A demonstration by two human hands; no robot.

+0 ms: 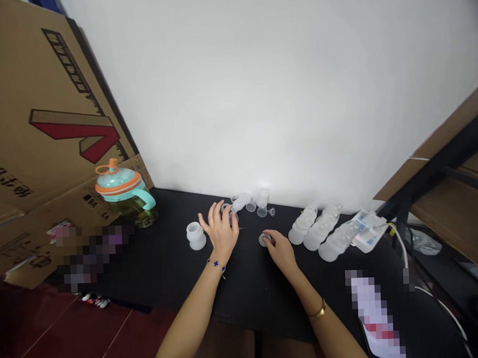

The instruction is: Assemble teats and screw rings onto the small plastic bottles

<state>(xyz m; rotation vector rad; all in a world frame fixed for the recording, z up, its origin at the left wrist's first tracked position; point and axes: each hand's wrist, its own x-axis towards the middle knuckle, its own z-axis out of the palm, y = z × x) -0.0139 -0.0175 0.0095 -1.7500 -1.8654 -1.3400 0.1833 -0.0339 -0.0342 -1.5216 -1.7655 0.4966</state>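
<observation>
Lying on a black tabletop [243, 288], small translucent plastic parts are being handled by two bare hands. The left hand [221, 231] is held partly open, with its fingers curved downward and spread. Its fingertips [215, 207] are placed at a small translucent ring [226, 207], but whether the ring is gripped cannot be told. A frosted tapered piece [242, 202] lies just beyond those fingers. The right hand [280, 249] is curled, and a small round cap [265, 239] with a grey centre is pinched at its fingertips [271, 240], near the tabletop.

Two small clear cups [251, 205] and [262, 211] and a tiny clear funnel-shaped piece [271, 212] are grouped at the far edge, beside an upright frosted piece [262, 197]. A flared frosted sleeve [196, 236] stands upright to the left of the left hand. Three frosted ribbed bottles [321, 228] lie side by side to the right, tilted toward the near left, and a white package [368, 231] lies just beyond them.

A bracelet with blue clover charms [216, 263] is worn on the left wrist, and a gold bangle [318, 311] on the right. Farther left, a green-tinted jug with a teal and orange lid [126, 193] stands against a cardboard box [44, 102], below a white wall [275, 84].
</observation>
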